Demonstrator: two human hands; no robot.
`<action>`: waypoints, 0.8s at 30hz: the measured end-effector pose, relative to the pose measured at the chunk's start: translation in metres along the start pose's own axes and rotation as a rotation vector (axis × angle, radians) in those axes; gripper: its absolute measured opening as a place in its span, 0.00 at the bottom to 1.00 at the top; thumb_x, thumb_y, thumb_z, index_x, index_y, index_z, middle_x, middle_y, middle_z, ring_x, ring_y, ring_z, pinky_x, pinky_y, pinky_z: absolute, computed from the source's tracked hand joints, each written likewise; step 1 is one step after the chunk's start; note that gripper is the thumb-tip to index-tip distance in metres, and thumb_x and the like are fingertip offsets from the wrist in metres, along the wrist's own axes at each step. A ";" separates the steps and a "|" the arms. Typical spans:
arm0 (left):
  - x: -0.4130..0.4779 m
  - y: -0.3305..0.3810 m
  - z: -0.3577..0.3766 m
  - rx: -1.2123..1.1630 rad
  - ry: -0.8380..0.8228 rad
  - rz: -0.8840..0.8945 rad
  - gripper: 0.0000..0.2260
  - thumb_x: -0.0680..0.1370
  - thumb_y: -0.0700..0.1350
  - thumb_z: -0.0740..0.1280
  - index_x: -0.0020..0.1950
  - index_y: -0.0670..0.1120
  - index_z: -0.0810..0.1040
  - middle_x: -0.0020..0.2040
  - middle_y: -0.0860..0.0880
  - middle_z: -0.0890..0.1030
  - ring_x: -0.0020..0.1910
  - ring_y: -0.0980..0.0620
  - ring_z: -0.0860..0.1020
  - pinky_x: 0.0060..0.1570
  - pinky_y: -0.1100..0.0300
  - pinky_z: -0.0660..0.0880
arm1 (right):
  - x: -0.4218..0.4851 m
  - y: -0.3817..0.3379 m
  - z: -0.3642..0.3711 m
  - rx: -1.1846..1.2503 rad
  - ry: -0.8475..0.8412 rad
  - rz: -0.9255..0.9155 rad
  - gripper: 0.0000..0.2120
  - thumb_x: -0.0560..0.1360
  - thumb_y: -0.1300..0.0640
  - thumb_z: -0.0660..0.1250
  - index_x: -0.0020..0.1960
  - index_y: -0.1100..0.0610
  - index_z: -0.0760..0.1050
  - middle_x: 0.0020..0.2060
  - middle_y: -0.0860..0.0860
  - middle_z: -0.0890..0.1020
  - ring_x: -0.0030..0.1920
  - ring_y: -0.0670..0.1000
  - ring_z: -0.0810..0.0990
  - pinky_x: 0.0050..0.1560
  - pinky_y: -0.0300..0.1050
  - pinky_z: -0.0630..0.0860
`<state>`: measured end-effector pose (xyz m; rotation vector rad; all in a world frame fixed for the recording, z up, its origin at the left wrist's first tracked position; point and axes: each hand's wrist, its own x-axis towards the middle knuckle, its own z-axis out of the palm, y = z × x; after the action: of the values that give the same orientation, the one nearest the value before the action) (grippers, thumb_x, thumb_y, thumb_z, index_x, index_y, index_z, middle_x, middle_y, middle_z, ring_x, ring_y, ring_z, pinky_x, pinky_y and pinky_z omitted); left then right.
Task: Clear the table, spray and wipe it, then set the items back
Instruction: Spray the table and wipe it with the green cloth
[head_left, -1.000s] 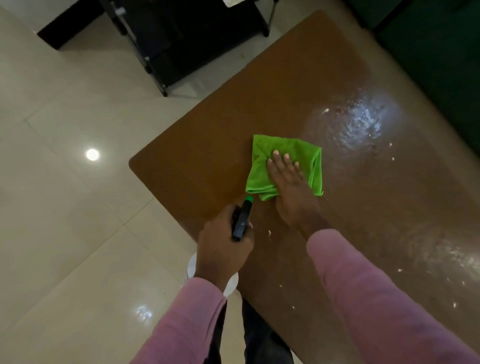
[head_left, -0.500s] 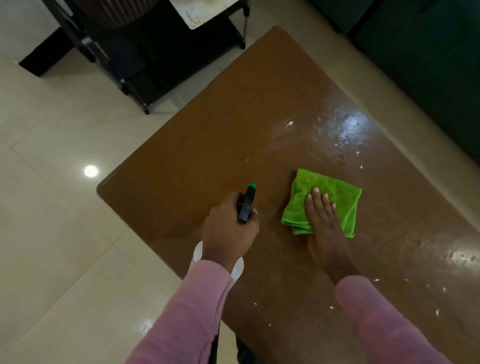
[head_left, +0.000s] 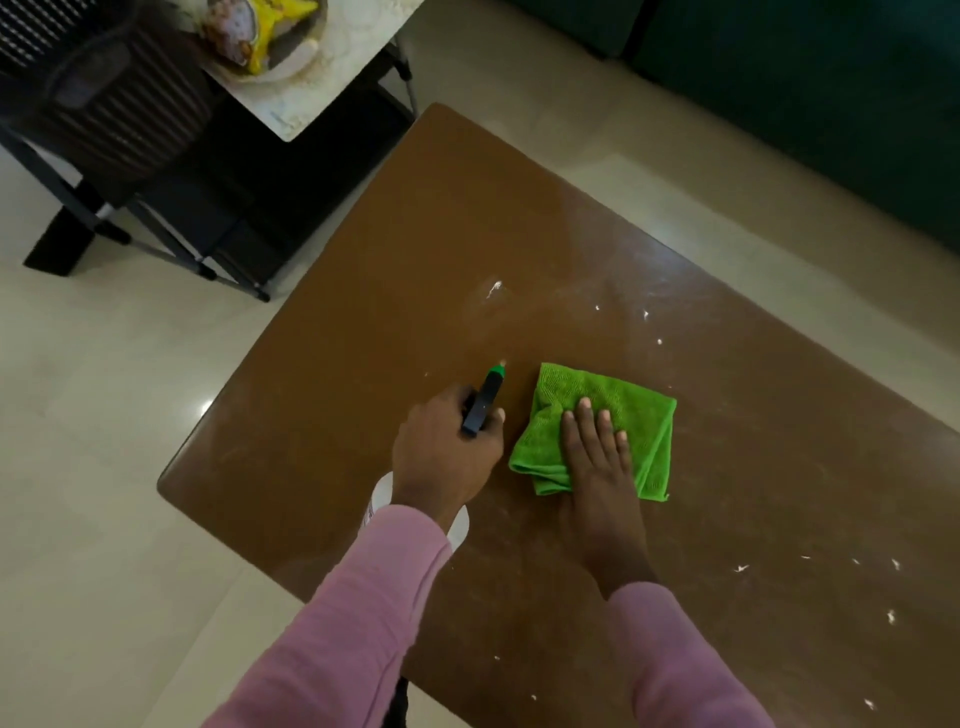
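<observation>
Seemingly cloth (head_left: 631, 410) slid rightward under flat right fingers (head_left: 586, 423); left hand (head_left: 441, 460) grips spray bottle (head_left: 483, 404).

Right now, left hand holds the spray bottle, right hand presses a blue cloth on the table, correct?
No: the head view shows the cloth is green, not blue. The left hand holds the spray bottle; the right hand presses the cloth.

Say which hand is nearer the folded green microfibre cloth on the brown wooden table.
Right. The right hand lies flat on the folded green microfibre cloth. The left hand is just off its left edge, not on it, gripping a white, black-headed spray bottle.
</observation>
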<state>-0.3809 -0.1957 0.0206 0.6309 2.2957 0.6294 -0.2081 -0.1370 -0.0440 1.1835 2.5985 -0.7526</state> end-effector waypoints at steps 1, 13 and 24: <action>0.004 0.000 0.000 0.010 0.001 0.005 0.11 0.75 0.51 0.69 0.37 0.48 0.72 0.30 0.49 0.76 0.31 0.43 0.76 0.34 0.47 0.78 | 0.001 0.000 0.001 0.000 0.004 0.019 0.38 0.67 0.62 0.57 0.77 0.58 0.54 0.76 0.53 0.51 0.76 0.56 0.48 0.75 0.47 0.38; 0.051 0.026 -0.028 0.062 -0.220 0.289 0.08 0.75 0.51 0.69 0.41 0.52 0.72 0.32 0.53 0.75 0.32 0.49 0.76 0.32 0.58 0.70 | 0.025 -0.057 0.012 0.241 0.249 0.464 0.39 0.66 0.58 0.51 0.77 0.60 0.52 0.76 0.51 0.46 0.77 0.57 0.42 0.75 0.49 0.36; 0.073 -0.023 -0.076 -0.152 0.006 0.341 0.03 0.74 0.47 0.67 0.44 0.49 0.76 0.29 0.56 0.73 0.28 0.56 0.73 0.26 0.70 0.64 | 0.118 -0.119 0.000 0.078 0.148 0.126 0.35 0.72 0.57 0.59 0.78 0.57 0.53 0.77 0.52 0.52 0.77 0.55 0.45 0.76 0.55 0.43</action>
<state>-0.4888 -0.1900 0.0232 0.9561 2.1362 0.9550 -0.3752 -0.1260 -0.0433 1.4631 2.6009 -0.7741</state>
